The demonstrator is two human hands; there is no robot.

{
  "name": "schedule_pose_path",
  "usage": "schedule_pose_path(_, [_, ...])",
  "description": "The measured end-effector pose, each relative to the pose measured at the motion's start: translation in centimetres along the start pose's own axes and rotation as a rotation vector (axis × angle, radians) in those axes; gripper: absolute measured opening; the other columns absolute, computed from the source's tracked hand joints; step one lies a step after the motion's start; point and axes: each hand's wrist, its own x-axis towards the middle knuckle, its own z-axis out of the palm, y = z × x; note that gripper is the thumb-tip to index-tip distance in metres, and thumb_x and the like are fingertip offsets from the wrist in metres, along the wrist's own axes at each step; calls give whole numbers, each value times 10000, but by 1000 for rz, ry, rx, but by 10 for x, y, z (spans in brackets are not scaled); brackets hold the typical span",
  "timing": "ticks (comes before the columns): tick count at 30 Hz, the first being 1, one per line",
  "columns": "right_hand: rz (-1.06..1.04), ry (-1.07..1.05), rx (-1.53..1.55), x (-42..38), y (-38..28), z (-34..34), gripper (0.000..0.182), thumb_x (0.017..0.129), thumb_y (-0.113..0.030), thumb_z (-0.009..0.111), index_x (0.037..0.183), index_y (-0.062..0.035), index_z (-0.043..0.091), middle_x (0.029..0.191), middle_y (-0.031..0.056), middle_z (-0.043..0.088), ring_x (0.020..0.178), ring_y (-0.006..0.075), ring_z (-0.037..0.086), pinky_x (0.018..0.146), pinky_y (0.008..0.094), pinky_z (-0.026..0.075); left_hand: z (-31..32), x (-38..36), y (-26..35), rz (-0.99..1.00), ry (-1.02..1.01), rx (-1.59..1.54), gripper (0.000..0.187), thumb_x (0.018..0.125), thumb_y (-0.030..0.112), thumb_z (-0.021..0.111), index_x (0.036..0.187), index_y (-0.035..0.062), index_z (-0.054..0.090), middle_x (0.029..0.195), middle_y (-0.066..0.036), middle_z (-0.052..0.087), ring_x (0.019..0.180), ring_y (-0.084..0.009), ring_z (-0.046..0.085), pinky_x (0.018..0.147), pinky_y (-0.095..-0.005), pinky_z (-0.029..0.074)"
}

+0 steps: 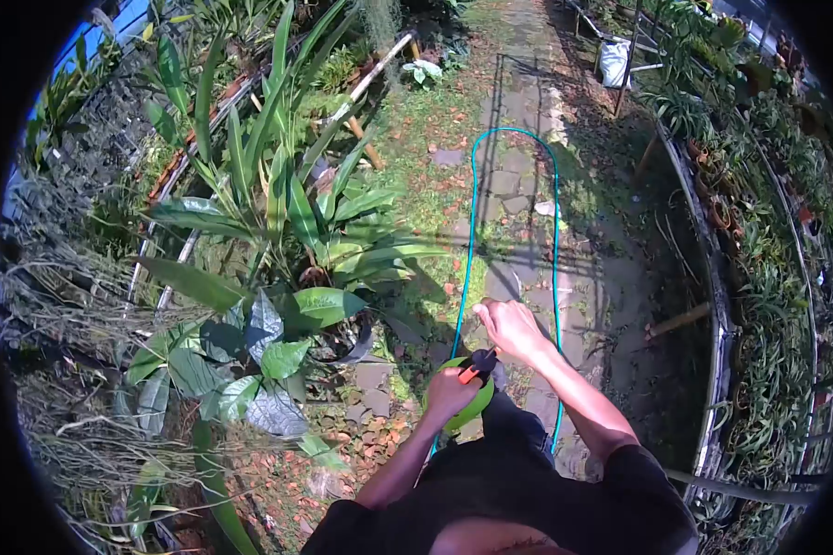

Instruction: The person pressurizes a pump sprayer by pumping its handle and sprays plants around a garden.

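Observation:
My left hand is closed around the black and orange nozzle of a bright green container, in front of my body. The container is partly hidden by my left hand and forearm. Just above and right of the nozzle is my right hand, its fingers curled; whether it holds anything is too small to tell. A teal hose lies on the path in a long loop beyond both hands.
Broad-leaved plants crowd the left side, close to my left arm. Plant benches run along the right. A white sack stands at the upper right. The paved path runs ahead between them.

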Motion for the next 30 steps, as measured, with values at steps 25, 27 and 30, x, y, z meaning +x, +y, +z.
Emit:
schedule_pose_path(25, [116, 298, -55, 503, 256, -229, 433, 972, -315, 503, 702, -1, 628, 542, 208, 563, 543, 381, 603, 530, 474, 471, 20, 591, 234, 265, 13, -105, 329, 744, 326, 666, 667, 12, 600, 614, -187, 596, 616, -378, 616, 586, -457, 492])
schedule_pose_path(27, [55, 276, -215, 547, 294, -197, 442, 971, -324, 503, 692, -4, 625, 563, 215, 573, 558, 394, 603, 536, 474, 472, 12, 635, 258, 339, 39, -193, 348, 752, 343, 653, 663, 12, 595, 606, -186, 589, 613, -382, 611, 593, -466, 488])
schedule_pose_path(30, [45, 95, -100, 613, 323, -250, 540, 979, -375, 466, 630, 12, 608, 564, 240, 571, 593, 431, 614, 567, 519, 484, -4, 690, 283, 197, -2, -19, 337, 760, 345, 656, 681, 20, 611, 626, -191, 602, 609, -380, 604, 593, -471, 477])
